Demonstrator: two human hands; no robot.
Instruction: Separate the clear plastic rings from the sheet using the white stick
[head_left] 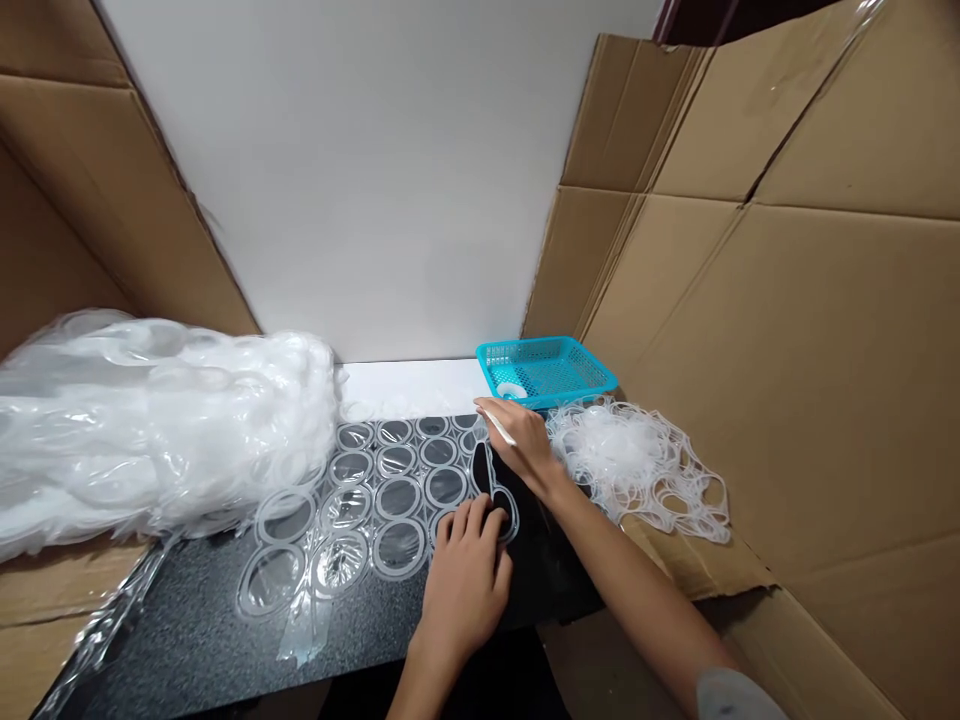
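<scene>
The clear plastic sheet with rows of frosted rings point(398, 497) lies at lower centre of the frame on a black speckled tabletop point(202, 600). The left hand point(469, 560) rests unclenched, fingertips on the sheet's right part, while the right hand point(529, 445) grasps a slim white stick-shaped tool point(500, 428). Outward: bulky translucent plastic pile point(187, 430), left; tangled whitish plastic strands point(622, 450) and turquoise perforated basket point(609, 384), right of centre.

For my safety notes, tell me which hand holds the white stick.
The right hand, gripping the white stick; the left hand rests on the ringed plastic sheet.
</scene>
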